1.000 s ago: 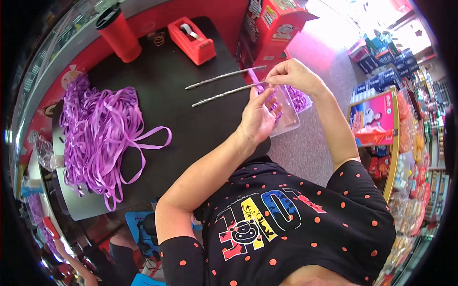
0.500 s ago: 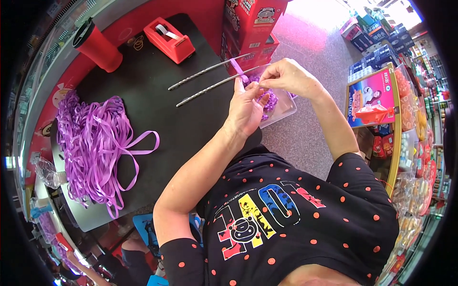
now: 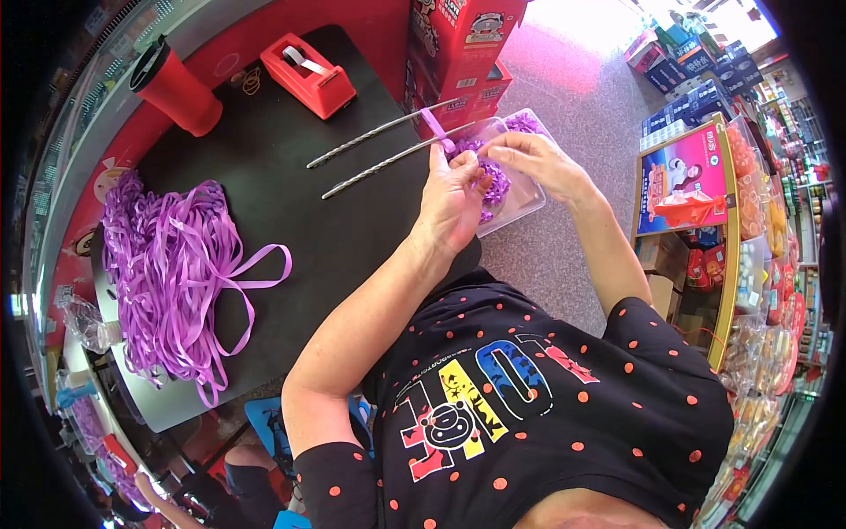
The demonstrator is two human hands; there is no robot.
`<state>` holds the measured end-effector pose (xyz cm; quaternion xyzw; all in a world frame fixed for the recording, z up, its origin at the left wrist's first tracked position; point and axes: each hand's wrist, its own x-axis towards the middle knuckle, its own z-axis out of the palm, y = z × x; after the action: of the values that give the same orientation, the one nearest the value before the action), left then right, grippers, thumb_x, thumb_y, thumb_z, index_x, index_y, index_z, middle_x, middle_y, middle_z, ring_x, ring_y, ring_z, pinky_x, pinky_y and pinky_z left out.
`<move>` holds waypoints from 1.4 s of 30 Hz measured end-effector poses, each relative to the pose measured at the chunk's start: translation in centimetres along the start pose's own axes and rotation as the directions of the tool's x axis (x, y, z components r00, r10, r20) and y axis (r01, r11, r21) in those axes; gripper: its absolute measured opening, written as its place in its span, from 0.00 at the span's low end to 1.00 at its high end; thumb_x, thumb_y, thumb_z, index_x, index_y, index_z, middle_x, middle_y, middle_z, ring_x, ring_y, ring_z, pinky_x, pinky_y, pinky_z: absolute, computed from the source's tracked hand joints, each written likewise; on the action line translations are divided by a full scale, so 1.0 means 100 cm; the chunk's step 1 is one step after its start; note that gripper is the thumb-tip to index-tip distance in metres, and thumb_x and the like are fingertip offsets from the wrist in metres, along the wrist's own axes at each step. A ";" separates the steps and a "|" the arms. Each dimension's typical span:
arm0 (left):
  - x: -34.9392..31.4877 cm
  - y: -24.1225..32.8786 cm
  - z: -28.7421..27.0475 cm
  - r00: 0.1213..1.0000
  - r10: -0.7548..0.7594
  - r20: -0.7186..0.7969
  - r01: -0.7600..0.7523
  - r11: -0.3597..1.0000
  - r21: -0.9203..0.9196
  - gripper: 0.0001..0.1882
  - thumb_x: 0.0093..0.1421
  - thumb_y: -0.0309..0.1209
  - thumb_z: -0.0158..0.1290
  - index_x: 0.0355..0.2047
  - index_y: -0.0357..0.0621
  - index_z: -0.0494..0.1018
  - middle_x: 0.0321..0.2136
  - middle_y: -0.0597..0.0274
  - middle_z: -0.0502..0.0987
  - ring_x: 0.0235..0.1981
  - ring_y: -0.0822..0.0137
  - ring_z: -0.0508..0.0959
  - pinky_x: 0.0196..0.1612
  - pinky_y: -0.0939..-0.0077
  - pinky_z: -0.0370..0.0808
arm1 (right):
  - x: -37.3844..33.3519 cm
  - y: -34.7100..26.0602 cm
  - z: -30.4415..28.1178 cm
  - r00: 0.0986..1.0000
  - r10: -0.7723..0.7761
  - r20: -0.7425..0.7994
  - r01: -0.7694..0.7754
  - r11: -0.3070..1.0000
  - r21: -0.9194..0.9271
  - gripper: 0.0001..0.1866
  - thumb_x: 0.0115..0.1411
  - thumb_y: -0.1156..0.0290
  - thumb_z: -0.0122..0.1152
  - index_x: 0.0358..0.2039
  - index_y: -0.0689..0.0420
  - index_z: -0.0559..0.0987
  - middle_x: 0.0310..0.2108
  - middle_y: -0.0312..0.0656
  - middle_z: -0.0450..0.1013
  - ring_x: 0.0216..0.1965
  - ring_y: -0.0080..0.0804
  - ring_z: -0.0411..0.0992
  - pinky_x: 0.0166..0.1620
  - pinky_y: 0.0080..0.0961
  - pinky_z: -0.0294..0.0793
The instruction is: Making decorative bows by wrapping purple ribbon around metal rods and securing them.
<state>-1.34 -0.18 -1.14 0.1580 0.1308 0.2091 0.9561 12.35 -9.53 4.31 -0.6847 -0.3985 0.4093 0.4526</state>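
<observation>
Two twisted metal rods (image 3: 377,172) jut over the dark tabletop, side by side. A narrow purple ribbon (image 3: 434,123) spans them near their right ends. My left hand (image 3: 454,198) is closed on the ribbon's lower end, thumb up by the nearer rod. Close against its fingertips, my right hand (image 3: 542,166) has its thumb and forefinger drawn together; whatever small thing lies between them is hidden. Behind and below both hands, a clear plastic tray (image 3: 527,204) holds curled purple ribbon pieces (image 3: 495,187).
A large heap of purple ribbon (image 3: 176,273) covers the table's left side, one loop reaching right. A red tape dispenser (image 3: 310,78) and red tumbler (image 3: 181,93) stand at the back. Red boxes (image 3: 463,57) are stacked beyond the rods. Display shelves (image 3: 692,189) line the right.
My right hand has shifted slightly down, its fingers a little straighter, uncovering more of the clear tray. My left hand stays almost in place at the ribbon.
</observation>
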 end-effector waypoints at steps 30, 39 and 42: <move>-0.010 0.007 0.012 0.996 -0.065 -0.057 0.062 0.996 -0.067 0.34 0.57 0.27 0.55 0.60 0.65 0.54 0.49 0.66 0.64 0.46 0.67 0.63 0.51 0.65 0.64 | 0.117 -0.035 -0.004 0.933 0.055 0.356 0.163 0.817 -0.554 0.17 0.56 0.58 0.58 0.31 0.62 0.79 0.27 0.37 0.74 0.32 0.22 0.70 0.38 0.24 0.68; -0.010 0.009 0.017 0.991 -0.095 -0.098 0.090 0.995 -0.050 0.32 0.61 0.22 0.47 0.61 0.68 0.52 0.45 0.71 0.67 0.39 0.74 0.67 0.46 0.68 0.67 | 0.107 -0.042 0.005 0.972 0.038 0.232 0.137 0.711 -0.690 0.19 0.52 0.56 0.63 0.31 0.62 0.80 0.26 0.44 0.76 0.31 0.28 0.74 0.38 0.27 0.71; -0.011 0.010 0.017 0.991 -0.092 -0.100 0.086 0.994 -0.060 0.32 0.61 0.22 0.47 0.60 0.67 0.52 0.45 0.71 0.66 0.39 0.74 0.67 0.48 0.67 0.66 | 0.099 -0.042 0.010 0.988 0.005 0.157 0.114 0.667 -0.737 0.18 0.52 0.57 0.63 0.32 0.62 0.81 0.27 0.42 0.76 0.32 0.24 0.74 0.37 0.24 0.71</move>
<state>-2.14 -0.22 0.98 0.1143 0.1809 0.1778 0.9605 14.12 0.94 6.03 -0.7656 -0.5827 0.2466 0.1163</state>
